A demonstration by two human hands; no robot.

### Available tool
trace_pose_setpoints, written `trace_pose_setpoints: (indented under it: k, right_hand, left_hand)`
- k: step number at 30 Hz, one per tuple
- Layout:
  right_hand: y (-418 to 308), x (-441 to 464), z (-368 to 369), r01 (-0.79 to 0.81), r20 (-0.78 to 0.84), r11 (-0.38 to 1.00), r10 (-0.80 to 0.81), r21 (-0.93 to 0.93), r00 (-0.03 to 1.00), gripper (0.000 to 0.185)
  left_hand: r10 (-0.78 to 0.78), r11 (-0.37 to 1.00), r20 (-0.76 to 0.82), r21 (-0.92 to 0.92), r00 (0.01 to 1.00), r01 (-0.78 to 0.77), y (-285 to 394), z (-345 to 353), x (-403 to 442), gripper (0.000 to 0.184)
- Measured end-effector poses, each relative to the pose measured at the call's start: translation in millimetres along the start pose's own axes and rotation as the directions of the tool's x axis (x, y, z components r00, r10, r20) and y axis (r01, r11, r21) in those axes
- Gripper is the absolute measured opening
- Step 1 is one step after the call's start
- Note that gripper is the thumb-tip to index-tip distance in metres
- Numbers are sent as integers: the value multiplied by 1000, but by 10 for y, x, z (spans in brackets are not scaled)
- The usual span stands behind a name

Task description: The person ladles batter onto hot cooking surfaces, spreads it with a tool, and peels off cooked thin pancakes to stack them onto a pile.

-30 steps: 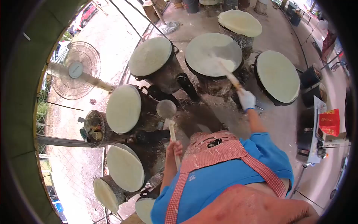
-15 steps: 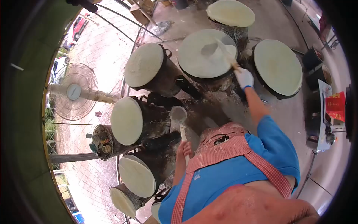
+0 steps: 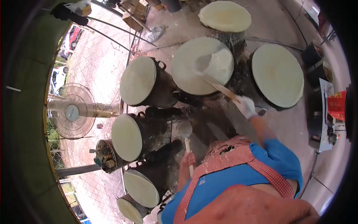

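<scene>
A person in a blue shirt (image 3: 231, 183) and a red-checked apron (image 3: 223, 162) is seen from above, among wide, round, pale-topped pans. The central pan (image 3: 186, 72) lies ahead and to the left of the white-gloved right hand (image 3: 246, 106). A second pan (image 3: 278, 76) is near that hand, ahead and to its right. More pans (image 3: 126, 137) form a row to the left of the bare left hand (image 3: 188, 159). Well apart, farther left of that hand, is a round fan (image 3: 72, 112). The left hand is wrapped around the pale handle of a ladle (image 3: 187, 145), whose round grey bowl points ahead of it. The right hand is clamped around a wooden-handled tool (image 3: 222, 88) reaching forward and left over the central pan. A red packet (image 3: 336, 106) lies well right of the right hand. Smaller still, a whitish patch (image 3: 220, 64) covers part of the central pan, ahead of the right hand; whether the tool touches it cannot be told.
</scene>
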State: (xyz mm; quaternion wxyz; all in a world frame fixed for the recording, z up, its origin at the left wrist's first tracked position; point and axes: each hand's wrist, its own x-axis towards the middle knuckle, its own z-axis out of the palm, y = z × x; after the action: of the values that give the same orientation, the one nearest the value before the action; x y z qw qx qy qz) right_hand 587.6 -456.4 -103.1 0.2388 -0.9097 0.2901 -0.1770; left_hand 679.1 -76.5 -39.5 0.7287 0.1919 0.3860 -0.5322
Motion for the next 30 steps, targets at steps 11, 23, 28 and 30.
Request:
trace_pose_setpoints:
  k: [11, 23, 28, 30]
  right_hand:
    - [212, 1494, 4, -264, 25, 679, 340, 685, 940, 27]
    - [-25, 293, 707, 106, -202, 835, 6, 539, 979, 22]
    - [-230, 344, 112, -445, 303, 570, 331, 691, 894, 28]
    - [251, 695, 276, -218, -63, 720, 342, 659, 938, 30]
  left_hand:
    - [-137, 970, 321, -147, 937, 192, 25, -687, 75, 31]
    - [-217, 954, 383, -113, 898, 279, 516, -715, -110, 34]
    - [-136, 943, 235, -265, 962, 199, 563, -591, -141, 38]
    - [-241, 953, 486, -44, 840, 299, 684, -735, -8, 37]
